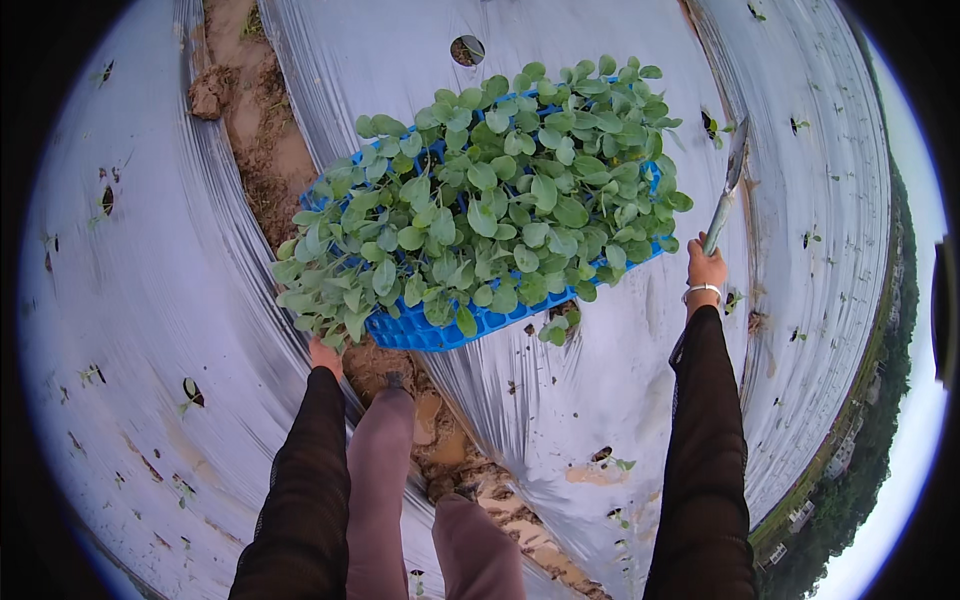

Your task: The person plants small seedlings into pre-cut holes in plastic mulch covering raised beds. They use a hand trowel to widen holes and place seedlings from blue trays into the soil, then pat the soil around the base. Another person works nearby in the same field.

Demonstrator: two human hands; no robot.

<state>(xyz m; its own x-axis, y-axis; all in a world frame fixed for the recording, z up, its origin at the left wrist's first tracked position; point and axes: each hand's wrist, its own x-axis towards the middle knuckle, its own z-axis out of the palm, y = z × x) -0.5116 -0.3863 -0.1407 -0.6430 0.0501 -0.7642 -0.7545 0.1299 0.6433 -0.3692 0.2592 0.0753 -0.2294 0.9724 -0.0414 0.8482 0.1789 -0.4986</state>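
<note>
A blue plastic seedling tray [442, 336], densely filled with leafy green seedlings [487, 202], lies tilted across the middle of the view. My left hand [327, 356] is at the tray's near left corner, its fingers mostly hidden by leaves, so its grip does not show fully. To the right of the tray, my right hand [706, 268] is closed around the pale handle of a narrow hand trowel [729, 184], whose dirty metal blade points up and away. One seedling [556, 330] hangs or stands just below the tray's near edge, beside a hole in the film.
Silvery plastic mulch film [187, 300] covers the raised beds, with planting holes, some holding small seedlings [193, 392]. A muddy furrow [262, 142] with puddles runs between beds, under my legs [382, 480]. A soil clod [212, 91] rests on the film edge at upper left.
</note>
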